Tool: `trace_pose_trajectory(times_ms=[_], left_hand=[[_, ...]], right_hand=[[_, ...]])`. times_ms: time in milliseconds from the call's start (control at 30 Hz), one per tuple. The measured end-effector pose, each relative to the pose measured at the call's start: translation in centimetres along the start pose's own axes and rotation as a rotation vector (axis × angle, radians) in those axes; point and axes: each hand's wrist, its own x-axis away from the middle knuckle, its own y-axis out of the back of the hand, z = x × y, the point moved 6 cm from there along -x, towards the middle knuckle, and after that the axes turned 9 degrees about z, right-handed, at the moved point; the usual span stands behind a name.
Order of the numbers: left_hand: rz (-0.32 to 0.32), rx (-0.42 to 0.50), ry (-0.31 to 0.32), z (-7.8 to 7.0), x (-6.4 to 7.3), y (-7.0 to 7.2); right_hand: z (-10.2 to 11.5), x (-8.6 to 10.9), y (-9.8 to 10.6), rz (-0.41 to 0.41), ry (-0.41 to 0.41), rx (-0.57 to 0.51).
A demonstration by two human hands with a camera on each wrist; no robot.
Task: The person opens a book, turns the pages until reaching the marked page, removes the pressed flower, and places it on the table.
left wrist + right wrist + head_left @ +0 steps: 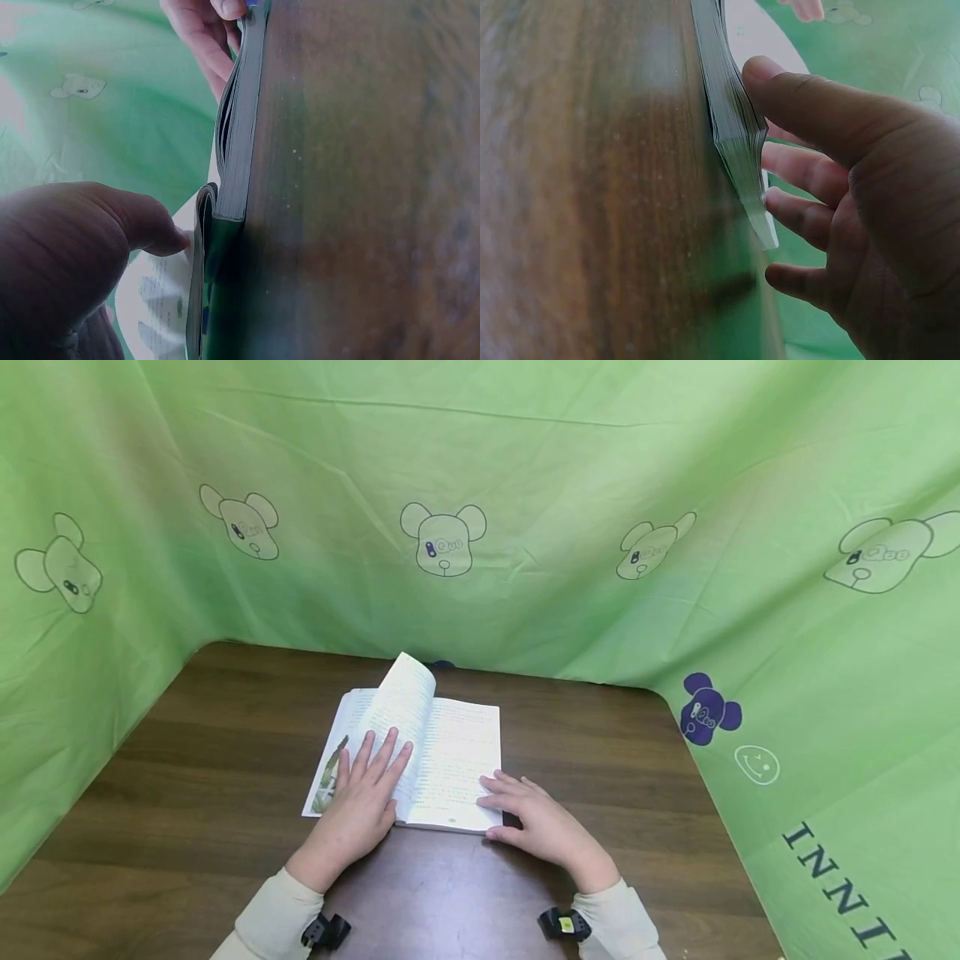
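Note:
An open book (465,743) lies on the table, with printed text on its pages and a green plant picture (327,781) at the lower left. My left hand (363,806) rests, fingers spread, on the left-hand pages. Beneath it, a turned leaf (407,683) stands up in a curve at its top end. At the book's lower right corner, my right hand (542,822) touches the page with its fingertips, and its thumb lies by the bottom edge. In the right wrist view, the loosely bent fingers (802,169) are beside the thick page block (727,97).
The dark wooden table (600,735) extends around the book. A green cloth (540,460) printed with bear heads hangs behind the table and along both sides. A black wrist device (326,932) sits at the left cuff, another black device (564,924) at the right.

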Motion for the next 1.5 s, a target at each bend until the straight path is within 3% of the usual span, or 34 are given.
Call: trace_pose_trajectory(times_ms=[300, 733, 1233, 1500], left_hand=[[0.040, 0.028, -0.001, -0.1, -0.1, -0.3], [0.156, 0.064, 0.050, 0.1, 0.1, -1.1], [0.196, 0.094, 0.124, 0.4, 0.1, -1.1], [0.201, 0.142, 0.126, 0.3, 0.2, -0.9]], right_hand=[[0.0, 0.0, 0.1, -0.002, -0.005, -0.005], [0.0, 0.1, 0.0, -0.003, 0.004, -0.006], [0.6, 0.2, 0.8, -0.047, 0.072, 0.042], [0.7, 0.0, 0.8, -0.054, 0.078, 0.049]])
